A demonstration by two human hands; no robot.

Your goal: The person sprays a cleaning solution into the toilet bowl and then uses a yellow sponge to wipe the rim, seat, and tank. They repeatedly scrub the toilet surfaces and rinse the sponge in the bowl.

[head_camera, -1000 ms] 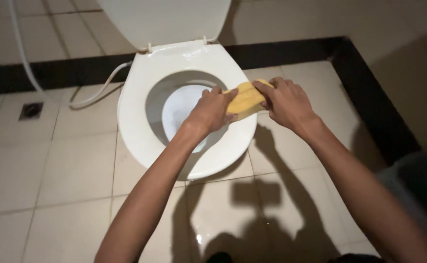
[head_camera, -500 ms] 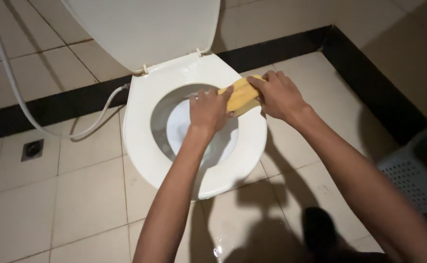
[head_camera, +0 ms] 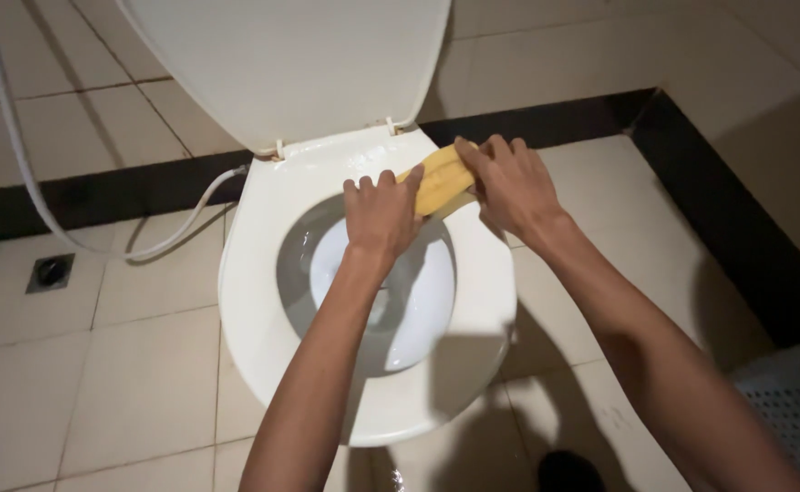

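My hands (head_camera: 383, 211) hid most of the yellow cloth (head_camera: 440, 182); lid (head_camera: 290, 64) top & basket (head_camera: 796, 419), near right, were cut off.

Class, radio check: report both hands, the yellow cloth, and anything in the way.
Left hand and right hand both grip the yellow cloth. Cloth on the toilet rim, back right. Lid up; nothing blocking.

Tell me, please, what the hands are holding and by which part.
Both hands hold a yellow sponge: the left hand grips its near-left end, the right hand its right end, over the toilet seat.
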